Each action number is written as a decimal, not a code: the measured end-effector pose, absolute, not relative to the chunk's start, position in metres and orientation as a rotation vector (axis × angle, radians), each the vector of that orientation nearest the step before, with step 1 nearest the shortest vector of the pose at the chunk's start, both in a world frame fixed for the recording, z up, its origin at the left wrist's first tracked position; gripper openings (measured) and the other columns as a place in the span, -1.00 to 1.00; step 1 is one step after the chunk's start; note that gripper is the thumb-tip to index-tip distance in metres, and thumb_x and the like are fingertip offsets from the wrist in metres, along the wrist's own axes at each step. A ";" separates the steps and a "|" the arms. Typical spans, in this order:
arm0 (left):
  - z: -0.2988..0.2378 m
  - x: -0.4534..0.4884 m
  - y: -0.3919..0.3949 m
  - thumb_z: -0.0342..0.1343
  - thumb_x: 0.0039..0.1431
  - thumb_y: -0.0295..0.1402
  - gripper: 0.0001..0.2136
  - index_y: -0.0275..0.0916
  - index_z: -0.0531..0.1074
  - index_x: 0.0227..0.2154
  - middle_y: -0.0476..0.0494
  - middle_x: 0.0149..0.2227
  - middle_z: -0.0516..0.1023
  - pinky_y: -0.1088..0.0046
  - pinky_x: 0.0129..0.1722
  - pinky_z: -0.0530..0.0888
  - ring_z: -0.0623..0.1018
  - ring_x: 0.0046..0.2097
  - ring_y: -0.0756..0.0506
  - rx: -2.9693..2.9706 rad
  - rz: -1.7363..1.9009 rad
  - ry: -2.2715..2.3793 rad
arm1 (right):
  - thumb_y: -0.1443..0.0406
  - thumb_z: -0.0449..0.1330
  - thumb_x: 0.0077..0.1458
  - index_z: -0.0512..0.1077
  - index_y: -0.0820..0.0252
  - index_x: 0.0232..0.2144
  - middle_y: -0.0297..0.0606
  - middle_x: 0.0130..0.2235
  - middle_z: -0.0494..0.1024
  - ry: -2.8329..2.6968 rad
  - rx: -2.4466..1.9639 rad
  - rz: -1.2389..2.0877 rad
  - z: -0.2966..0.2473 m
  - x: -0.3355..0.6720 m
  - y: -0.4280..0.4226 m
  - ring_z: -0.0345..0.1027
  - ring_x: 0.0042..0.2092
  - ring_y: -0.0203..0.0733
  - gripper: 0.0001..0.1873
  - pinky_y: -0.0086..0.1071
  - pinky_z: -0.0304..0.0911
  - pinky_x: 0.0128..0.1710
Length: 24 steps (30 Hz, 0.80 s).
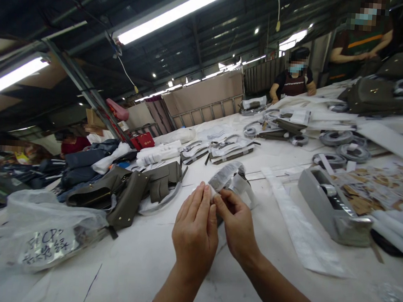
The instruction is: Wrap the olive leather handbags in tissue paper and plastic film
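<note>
My left hand (197,230) has its fingers stretched out together, resting against the near end of a coiled strap (233,172) in clear and white wrapping. Beside it, my right hand (237,223) pinches the white wrap at that same end between thumb and fingers. The palms and fingers cover part of the strap, and a bit of something dark shows between the hands. Just right of the coil lies a long strip of white foam sheet (297,219). A grey tape dispenser (333,208) stands farther right.
Olive bags (131,192) and a plastic bag with handwriting (52,232) lie left. Wrapped straps (229,148) are behind my hands, more coils (344,139) at right. Brown and white scraps (383,184) lie past the dispenser. One person (294,81) sits across the white table (136,267); another stands.
</note>
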<state>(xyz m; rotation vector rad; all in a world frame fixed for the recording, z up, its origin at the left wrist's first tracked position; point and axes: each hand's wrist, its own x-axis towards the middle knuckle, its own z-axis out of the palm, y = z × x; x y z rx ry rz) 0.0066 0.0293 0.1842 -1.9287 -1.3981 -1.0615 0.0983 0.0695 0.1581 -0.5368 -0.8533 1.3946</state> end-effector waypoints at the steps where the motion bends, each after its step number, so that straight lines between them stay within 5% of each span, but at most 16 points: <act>1: 0.186 0.005 0.030 0.03 0.31 -0.49 -0.62 -0.30 0.34 0.17 -0.30 0.18 0.46 0.24 0.19 0.40 0.44 0.21 -0.17 -1.958 -1.108 -1.402 | 0.14 0.41 -0.01 0.55 0.15 -0.29 -0.30 -0.30 0.59 -0.825 -0.530 1.412 0.158 0.099 0.071 0.45 -0.21 -0.20 -0.73 -0.37 0.38 -0.14; 10: 0.221 -0.023 0.044 0.20 0.20 -0.30 -0.75 -0.13 0.41 -0.07 -0.07 -0.10 0.57 0.43 -0.05 0.50 0.58 -0.06 -0.07 -2.491 -1.632 -1.819 | 0.22 0.46 -0.11 0.63 0.16 -0.42 -0.33 -0.39 0.63 -0.784 -0.478 1.488 0.164 0.108 0.079 0.45 -0.32 -0.28 -0.82 -0.40 0.37 -0.19; 18: 0.212 -0.020 0.045 0.32 0.03 -0.23 -0.64 -0.10 0.45 -0.09 0.00 -0.15 0.58 0.55 -0.20 0.47 0.57 -0.17 -0.03 -2.247 -1.567 -1.946 | 0.12 0.40 -0.03 0.65 0.09 -0.33 -0.31 -0.39 0.64 -0.975 -0.482 1.381 0.161 0.109 0.082 0.51 -0.30 -0.16 -0.78 -0.23 0.42 -0.12; 21: 0.209 -0.019 0.044 0.33 0.01 -0.20 -0.60 -0.08 0.46 -0.06 0.00 -0.13 0.60 0.56 -0.19 0.49 0.60 -0.15 -0.04 -2.109 -1.627 -2.024 | 0.14 0.27 0.15 0.64 0.05 -0.24 -0.28 -0.29 0.67 -1.371 -0.612 1.086 0.153 0.138 0.092 0.54 -0.26 -0.15 -0.79 -0.24 0.43 -0.14; 24: 0.209 -0.023 0.044 0.34 -0.01 -0.17 -0.56 -0.08 0.46 -0.03 -0.03 -0.09 0.61 0.55 -0.19 0.51 0.62 -0.11 -0.08 -1.987 -1.673 -2.089 | 0.23 0.21 0.21 0.59 0.04 -0.13 -0.24 -0.10 0.65 -1.626 -0.928 0.514 0.135 0.206 0.106 0.50 -0.04 -0.11 -0.79 -0.20 0.33 0.07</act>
